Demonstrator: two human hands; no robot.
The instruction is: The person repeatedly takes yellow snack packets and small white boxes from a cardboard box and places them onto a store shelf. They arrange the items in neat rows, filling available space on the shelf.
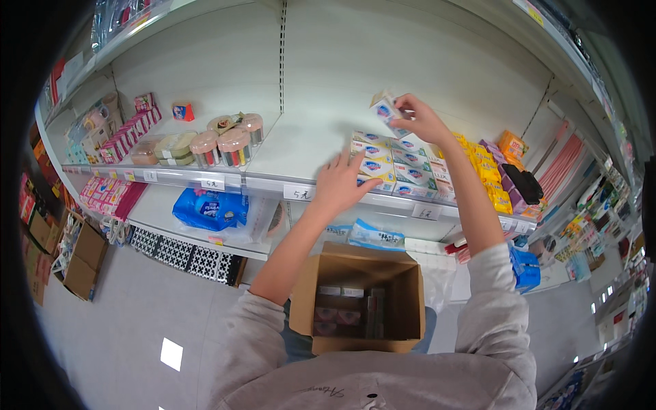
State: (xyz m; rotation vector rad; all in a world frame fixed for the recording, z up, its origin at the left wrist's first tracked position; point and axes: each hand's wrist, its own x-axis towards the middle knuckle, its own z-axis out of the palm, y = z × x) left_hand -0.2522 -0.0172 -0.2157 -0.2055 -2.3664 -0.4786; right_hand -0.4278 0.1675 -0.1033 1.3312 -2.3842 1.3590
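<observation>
My right hand (419, 119) holds a white soap box (385, 110) with a blue emblem, tilted above the back of the soap rows on the shelf. My left hand (341, 179) lies with spread fingers on the left edge of the yellow-and-white soap boxes (376, 166). Beside these stand green-and-white soap boxes (414, 175) and Lux boxes (443, 174), partly behind my right forearm. Below the shelf, an open cardboard box (369, 346) at my lap holds several small boxes (348, 318).
Yellow soap packs (487, 177) and a black device (521, 183) are at the right. Plastic jars (234, 147) and food containers (177, 146) stand at the left. The shelf's front rail (266, 185) carries price tags; blue wipes packs (211, 209) lie below it. An upper shelf (169, 20) overhangs.
</observation>
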